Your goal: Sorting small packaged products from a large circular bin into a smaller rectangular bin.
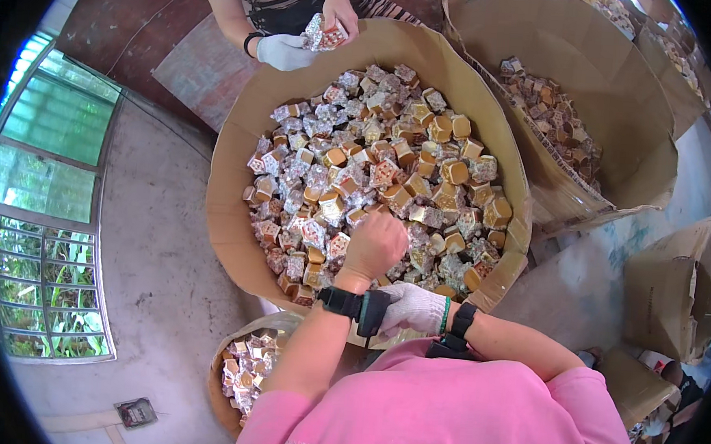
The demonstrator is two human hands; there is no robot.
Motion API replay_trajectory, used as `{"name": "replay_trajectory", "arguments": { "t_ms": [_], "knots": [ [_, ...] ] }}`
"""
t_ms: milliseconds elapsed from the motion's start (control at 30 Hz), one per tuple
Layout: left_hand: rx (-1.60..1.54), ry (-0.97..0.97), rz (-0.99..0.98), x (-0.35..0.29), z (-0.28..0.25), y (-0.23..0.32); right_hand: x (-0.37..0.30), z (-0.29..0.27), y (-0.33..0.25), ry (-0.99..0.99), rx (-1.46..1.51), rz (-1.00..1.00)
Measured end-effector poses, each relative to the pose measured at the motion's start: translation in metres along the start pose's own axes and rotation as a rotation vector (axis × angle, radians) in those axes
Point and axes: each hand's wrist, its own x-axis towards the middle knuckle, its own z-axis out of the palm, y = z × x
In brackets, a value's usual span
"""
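Observation:
My bare left hand (377, 244) is over the near part of a heap of small house-shaped blocks (383, 172), brown, white and red-dotted, many in shiny clear wrap. Its fingers curl downward, and their tips and anything in them are hidden. My right hand (414, 309), in a white knit glove, is close against my left wrist at the box's near edge. The black wrist device (370, 311) covers part of its fingers. A large round-sided cardboard box (232, 214) holds the heap.
Across the box, a person's gloved hand (286, 52) and bare hand hold a wrapped block (324, 35). Another carton (600, 82) of blocks stands at the far right. A smaller container (217, 380) of blocks is at the near left. A barred window (47, 203) is at left.

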Motion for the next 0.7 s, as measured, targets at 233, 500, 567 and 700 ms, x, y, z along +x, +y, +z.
{"name": "replay_trajectory", "arguments": {
  "t_ms": [233,500,567,700],
  "knots": [
    [-0.094,0.134,-0.19,-0.011,0.007,-0.001,-0.002,0.001,-0.001,0.062,-0.092,0.027],
    [-0.448,0.368,-0.688,0.001,0.013,-0.009,-0.01,-0.003,-0.014,-0.014,-0.203,-0.042],
    [-0.398,0.373,-0.65,0.001,0.017,-0.009,-0.01,0.005,-0.019,0.011,-0.248,-0.045],
    [-0.566,0.358,-0.826,0.009,0.021,-0.006,-0.006,0.014,-0.015,0.183,-0.258,0.004]
  ]
}}
